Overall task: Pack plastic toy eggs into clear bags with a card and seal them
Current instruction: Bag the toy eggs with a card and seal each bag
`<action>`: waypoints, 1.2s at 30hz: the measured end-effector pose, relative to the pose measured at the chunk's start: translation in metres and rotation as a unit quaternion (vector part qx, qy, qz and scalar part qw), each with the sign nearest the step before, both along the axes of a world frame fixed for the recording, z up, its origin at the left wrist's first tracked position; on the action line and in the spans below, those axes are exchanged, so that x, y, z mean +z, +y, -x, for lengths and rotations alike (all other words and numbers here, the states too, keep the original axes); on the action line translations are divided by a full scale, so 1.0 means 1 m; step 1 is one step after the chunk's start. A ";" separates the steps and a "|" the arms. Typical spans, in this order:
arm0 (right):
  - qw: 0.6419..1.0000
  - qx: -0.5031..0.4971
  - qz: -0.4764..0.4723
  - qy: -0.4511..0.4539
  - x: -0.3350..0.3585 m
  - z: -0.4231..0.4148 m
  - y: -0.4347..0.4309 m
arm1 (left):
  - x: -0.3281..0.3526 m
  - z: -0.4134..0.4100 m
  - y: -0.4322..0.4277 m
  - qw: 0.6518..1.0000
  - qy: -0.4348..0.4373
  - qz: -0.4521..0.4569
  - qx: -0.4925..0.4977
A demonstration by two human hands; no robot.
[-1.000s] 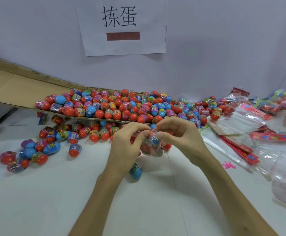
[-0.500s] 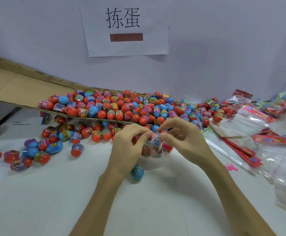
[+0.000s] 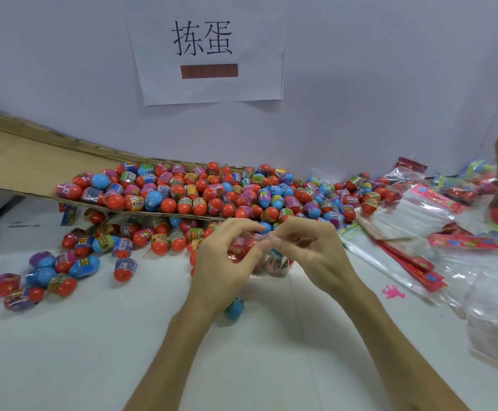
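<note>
A small clear bag with toy eggs inside hangs between my hands at the table's middle. My left hand pinches its top edge from the left, and my right hand pinches the same edge from the right. Fingers hide most of the bag's mouth. A heap of red, blue and pink toy eggs fills a flattened cardboard sheet just behind. One blue egg lies on the table under my left wrist.
Loose eggs are scattered on the white table at the left. Stacks of clear bags and red cards lie at the right, with filled bags behind them. A small pink figure lies near my right forearm.
My hands stay on the bag's top edge; the fingers have shifted slightly along it. The view has tilted a little, so everything sits lower in the frame.
</note>
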State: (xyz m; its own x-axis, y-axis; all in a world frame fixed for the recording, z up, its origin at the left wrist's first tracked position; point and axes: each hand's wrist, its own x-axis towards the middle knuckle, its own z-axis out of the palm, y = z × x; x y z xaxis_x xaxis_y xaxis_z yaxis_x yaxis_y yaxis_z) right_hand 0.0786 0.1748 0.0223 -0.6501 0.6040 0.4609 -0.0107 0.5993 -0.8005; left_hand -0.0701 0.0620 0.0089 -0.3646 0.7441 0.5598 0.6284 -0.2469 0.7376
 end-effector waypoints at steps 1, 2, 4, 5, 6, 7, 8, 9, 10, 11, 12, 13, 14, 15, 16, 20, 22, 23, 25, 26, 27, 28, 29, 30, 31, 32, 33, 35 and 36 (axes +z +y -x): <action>1.000 -0.001 0.004 0.005 0.001 0.000 0.000 | 0.000 0.000 0.000 1.000 -0.017 0.008 -0.007; 1.000 0.001 0.003 0.003 0.002 -0.001 0.001 | 0.001 0.000 0.000 0.999 -0.045 0.012 -0.011; 1.000 0.015 0.005 -0.021 0.005 -0.001 0.001 | 0.002 0.003 -0.002 0.993 -0.113 0.015 -0.015; 0.999 0.026 0.012 -0.034 0.006 -0.002 0.002 | 0.002 0.005 -0.002 0.989 -0.147 0.015 -0.017; 0.998 0.037 0.024 -0.042 0.008 -0.004 0.003 | 0.002 0.007 -0.002 0.984 -0.176 0.014 -0.023; 0.997 0.053 0.043 -0.043 0.010 -0.005 0.003 | 0.003 0.008 -0.003 0.979 -0.201 0.017 -0.033; 0.994 0.070 0.070 -0.038 0.011 -0.007 0.005 | 0.003 0.008 -0.003 0.974 -0.220 0.022 -0.042; 0.990 0.079 0.109 -0.031 0.013 -0.009 0.007 | 0.003 0.006 -0.003 0.970 -0.238 0.029 -0.050; 0.984 0.080 0.156 -0.026 0.016 -0.013 0.010 | 0.003 0.005 -0.002 0.967 -0.248 0.034 -0.053; 0.977 0.074 0.195 -0.034 0.018 -0.017 0.014 | 0.003 0.005 -0.001 0.966 -0.251 0.032 -0.048; 0.972 0.069 0.218 -0.056 0.021 -0.021 0.019 | 0.002 0.006 -0.001 0.967 -0.249 0.023 -0.040; 0.967 0.071 0.227 -0.091 0.024 -0.027 0.026 | 0.002 0.008 0.000 0.968 -0.248 0.012 -0.028; 0.962 0.081 0.229 -0.127 0.027 -0.033 0.032 | 0.001 0.011 0.000 0.968 -0.249 0.003 -0.013; 0.957 0.089 0.233 -0.146 0.031 -0.039 0.039 | 0.000 0.013 0.000 0.967 -0.253 -0.004 0.002; 0.957 0.088 0.245 -0.127 0.036 -0.045 0.047 | -0.001 0.016 0.001 0.965 -0.260 -0.008 0.011; 0.879 0.003 0.378 0.291 0.066 -0.080 0.088 | -0.003 0.014 0.001 0.968 -0.250 -0.015 0.005; 0.840 -0.050 0.399 0.364 0.075 -0.094 0.105 | -0.002 0.012 0.001 0.970 -0.241 -0.017 0.003; 0.852 -0.067 0.393 0.339 0.076 -0.096 0.109 | -0.002 0.012 0.001 0.971 -0.239 -0.017 0.005; 0.889 -0.084 0.368 0.260 0.068 -0.091 0.106 | -0.001 0.012 0.002 0.973 -0.232 -0.013 0.008; 0.904 -0.087 0.352 0.226 0.062 -0.085 0.099 | -0.002 0.012 0.002 0.974 -0.224 -0.013 0.010; 0.921 -0.087 0.329 0.191 0.055 -0.079 0.090 | -0.002 0.012 0.002 0.976 -0.217 -0.014 0.013; 0.936 -0.082 0.304 0.156 0.048 -0.072 0.080 | -0.003 0.012 0.002 0.977 -0.211 -0.015 0.019; 0.950 -0.072 0.280 0.121 0.041 -0.066 0.069 | -0.003 0.012 0.002 0.978 -0.208 -0.016 0.028; 0.959 -0.055 0.264 0.085 0.035 -0.058 0.058 | -0.003 0.012 0.002 0.978 -0.205 -0.019 0.039; 0.966 -0.029 0.253 0.048 0.031 -0.050 0.047 | -0.003 0.013 0.003 0.977 -0.204 -0.024 0.051; 0.970 0.003 0.242 0.012 0.028 -0.041 0.037 | -0.003 0.013 0.003 0.976 -0.205 -0.031 0.064; 0.974 0.032 0.225 -0.022 0.025 -0.031 0.027 | -0.003 0.013 0.003 0.974 -0.211 -0.038 0.077; 0.981 0.058 0.176 -0.063 0.018 -0.014 0.011 | -0.003 0.015 0.003 0.967 -0.224 -0.051 0.107; 0.984 0.061 0.154 -0.068 0.014 -0.007 0.005 | -0.004 0.017 0.003 0.964 -0.229 -0.053 0.121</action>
